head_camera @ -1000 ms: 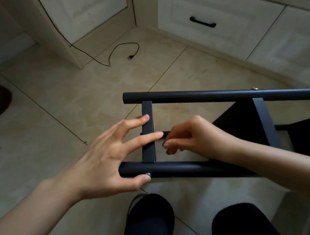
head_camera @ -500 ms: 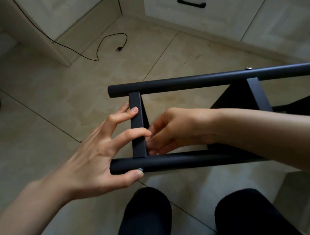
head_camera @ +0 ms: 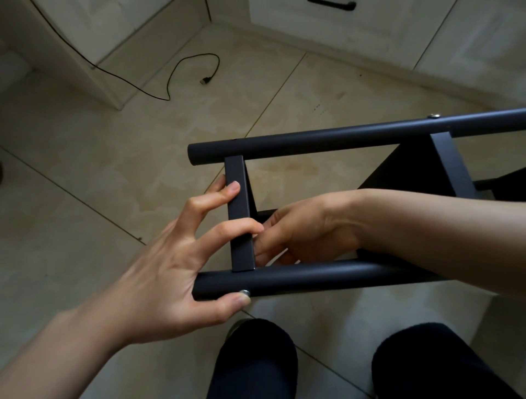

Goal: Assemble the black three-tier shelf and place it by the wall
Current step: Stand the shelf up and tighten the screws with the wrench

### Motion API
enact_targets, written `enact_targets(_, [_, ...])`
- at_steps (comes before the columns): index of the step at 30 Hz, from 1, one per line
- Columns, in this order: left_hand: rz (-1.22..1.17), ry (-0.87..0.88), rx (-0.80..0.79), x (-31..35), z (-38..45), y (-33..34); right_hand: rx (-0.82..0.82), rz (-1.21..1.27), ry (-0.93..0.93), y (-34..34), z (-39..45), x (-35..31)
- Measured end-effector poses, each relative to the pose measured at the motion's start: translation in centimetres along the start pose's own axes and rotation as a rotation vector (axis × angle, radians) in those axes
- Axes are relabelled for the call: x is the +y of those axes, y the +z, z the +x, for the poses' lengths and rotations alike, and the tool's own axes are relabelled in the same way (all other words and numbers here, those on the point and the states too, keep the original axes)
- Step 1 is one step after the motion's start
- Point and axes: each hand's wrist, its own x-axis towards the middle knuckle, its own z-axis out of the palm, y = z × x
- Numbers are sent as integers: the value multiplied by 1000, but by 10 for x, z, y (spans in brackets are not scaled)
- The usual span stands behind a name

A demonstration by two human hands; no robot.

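Observation:
The black shelf frame [head_camera: 327,142] lies on its side above the tiled floor. Two round tubes run left to right, joined near their left ends by a flat crossbar [head_camera: 240,216]. A second crossbar and a dark panel [head_camera: 410,168] sit further right. My left hand [head_camera: 170,256] grips the frame's left end: its fingers curl over the flat crossbar and its thumb presses a silver screw head [head_camera: 244,292] on the near tube [head_camera: 313,280]. My right hand [head_camera: 301,230] reaches between the tubes, fingertips curled behind the crossbar; what they hold is hidden.
A black cable with a plug [head_camera: 205,80] trails over the floor at the upper left. Pale cabinets [head_camera: 370,31] with a black drawer handle [head_camera: 331,3] stand along the back. My knees in dark trousers [head_camera: 256,356] are below the frame.
The frame has tilted, its right end rising. My right hand moved left and now tucks behind the crossbar. My left hand keeps its hold on the frame's left end.

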Motion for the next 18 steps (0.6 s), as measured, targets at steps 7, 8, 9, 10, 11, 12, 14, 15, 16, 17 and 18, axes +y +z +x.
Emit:
enact_targets(7, [-4,-3,9,0,-2,1,-22,-28,12,-2,0,0])
enact_targets(8, [-6,-1,8,0,-2,1,-14,-39,17,0,1,0])
enact_targets(9, [-8,1,6,0,-2,1,-3,-47,19,1,3,1])
enact_targets(10, [-9,2,6,0,-2,1,9,-53,20,3,5,1])
enact_targets(11, [-13,-1,6,0,-2,1,17,-56,22,4,6,2])
enact_targets(12, [-20,-3,7,0,-3,1,18,-56,25,4,7,2])
enact_targets(14, [-30,-1,8,0,-4,2,1,-59,26,2,6,3])
enact_targets(15, [-27,0,8,0,-4,2,-12,-67,28,0,4,3])
enact_targets(16, [-26,-2,9,0,-4,3,-22,-73,32,-2,2,3])
enact_targets(17, [-29,-4,10,0,-3,3,-28,-76,33,-4,0,2])
enact_targets(18, [-33,-4,12,0,-3,2,-28,-77,30,-6,-1,1])
